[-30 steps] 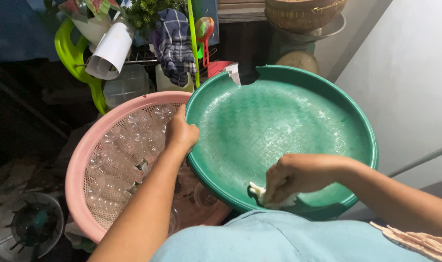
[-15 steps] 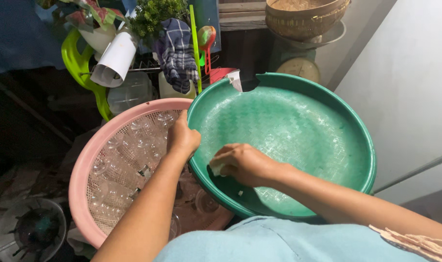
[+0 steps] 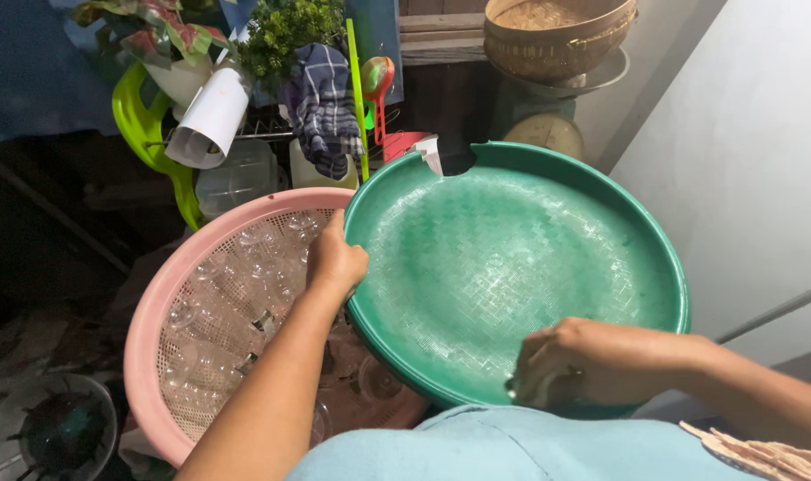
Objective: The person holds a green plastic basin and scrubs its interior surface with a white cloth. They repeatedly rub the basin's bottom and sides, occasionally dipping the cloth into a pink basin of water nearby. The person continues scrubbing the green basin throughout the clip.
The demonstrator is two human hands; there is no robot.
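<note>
a view from above of a person's two bare arms at work over two large round trays. the left hand (image 3: 336,260) grips the left rim of a big green woven-pattern tray (image 3: 548,232), its fingers curled closed over the edge and holding it tilted up toward the viewer. the right hand (image 3: 573,363) rests on the tray's lower inner surface near the front rim, fingers bunched tight around a small pale thing, perhaps a cloth or sponge, mostly hidden. the green tray overlaps the right edge of a pink mesh basket (image 3: 156,312) just beside it on the left, which is filled with clear plastic cups (image 3: 236,285). behind them stand a checked cloth (image 3: 324,102), a white rolled tube (image 3: 208,120), a leafy plant (image 3: 285,31) and a woven bowl (image 3: 557,36). a pale wall (image 3: 753,151) lies to the right.
</note>
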